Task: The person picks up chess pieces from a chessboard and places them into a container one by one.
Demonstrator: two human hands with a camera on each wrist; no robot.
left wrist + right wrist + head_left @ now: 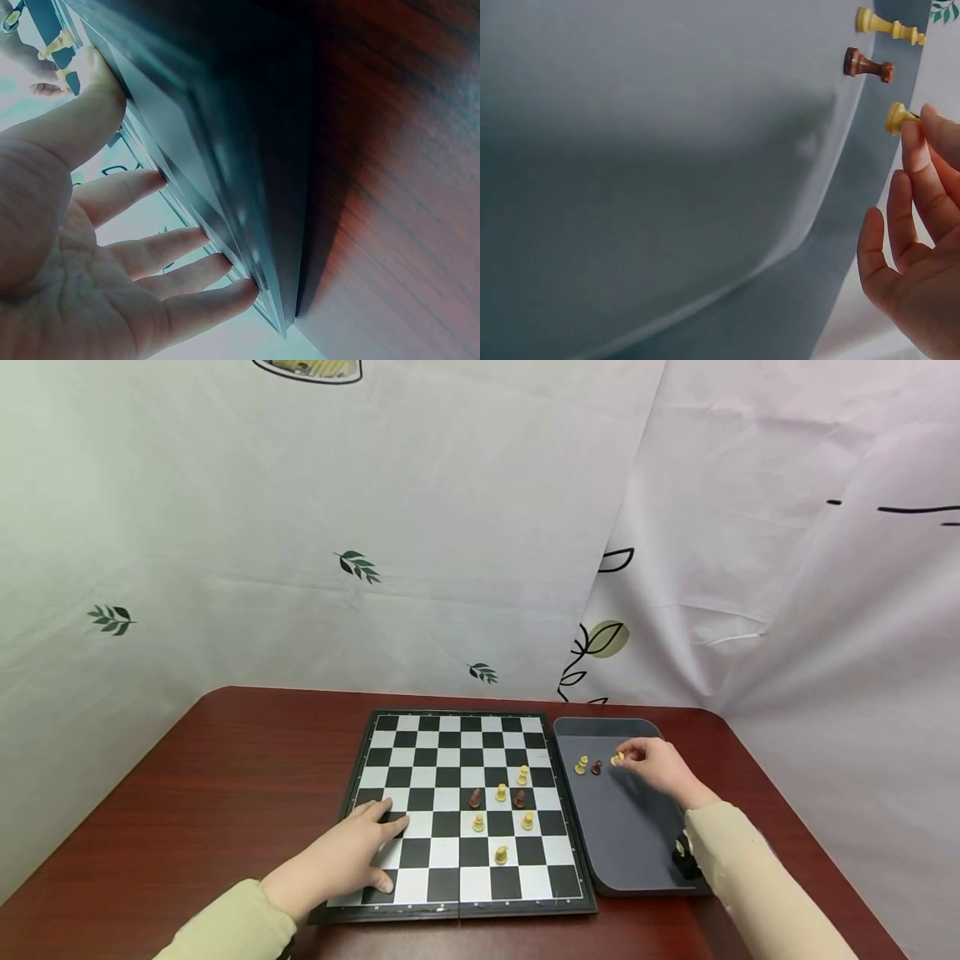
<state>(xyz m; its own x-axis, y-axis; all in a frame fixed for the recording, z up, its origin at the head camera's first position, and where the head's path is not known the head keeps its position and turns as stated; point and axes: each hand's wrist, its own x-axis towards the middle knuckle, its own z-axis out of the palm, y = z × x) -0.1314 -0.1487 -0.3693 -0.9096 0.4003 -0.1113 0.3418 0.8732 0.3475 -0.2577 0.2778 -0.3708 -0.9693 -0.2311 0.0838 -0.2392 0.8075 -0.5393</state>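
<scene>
Over the far part of the gray tray (622, 852), the nearer right hand (660, 767) pinches a yellow chess piece (616, 760) by its upper end, base downward; left of the tray, the left hand (347, 853), fingers spread, rests on the chessboard (444, 853).

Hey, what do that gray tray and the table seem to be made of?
Gray tray: probably molded plastic, matte, judging by its even color and rounded corners. Table: wood or wood-patterned laminate, faintly glossy, with streaky reddish grain; I can't tell which.
</scene>
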